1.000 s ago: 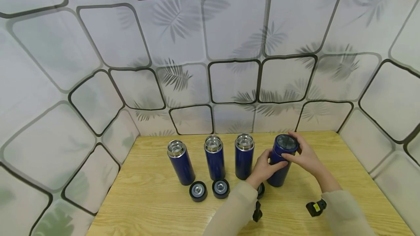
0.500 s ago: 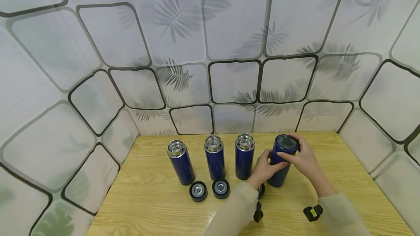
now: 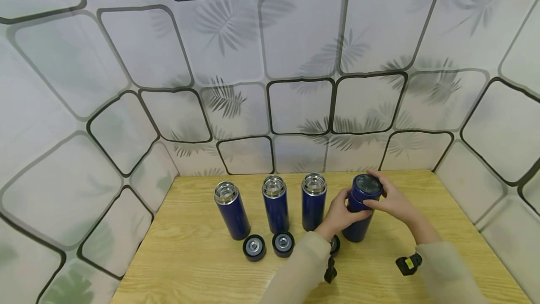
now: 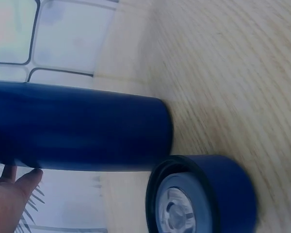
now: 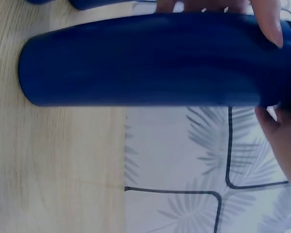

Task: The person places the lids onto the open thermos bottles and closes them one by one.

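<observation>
A dark blue thermos bottle (image 3: 357,230) stands on the table at the right of the row, with its lid (image 3: 367,185) on top. My left hand (image 3: 341,215) grips the bottle's upper body from the left side, thumb across the front. From the right, my right hand (image 3: 394,202) holds the lid between thumb and fingers. In the left wrist view, the bottle's lower body (image 4: 87,127) is in sight, and a loose lid (image 4: 233,194) lies close to its base. The right wrist view shows the same bottle (image 5: 145,63) lengthwise, its base on the wood.
Three lidless blue bottles, the left one (image 3: 233,215), the middle one (image 3: 276,212) and the right one (image 3: 314,208), stand along the back. Loose lids lie before them: one (image 3: 254,247), another (image 3: 283,244) and a third (image 3: 335,246) partly behind my left wrist. A patterned wall (image 3: 301,107) rises behind the table.
My right wrist swung slightly left and then back out to the right, its thumb shifting along the lid's edge. My left hand and the bottle stay in place.
</observation>
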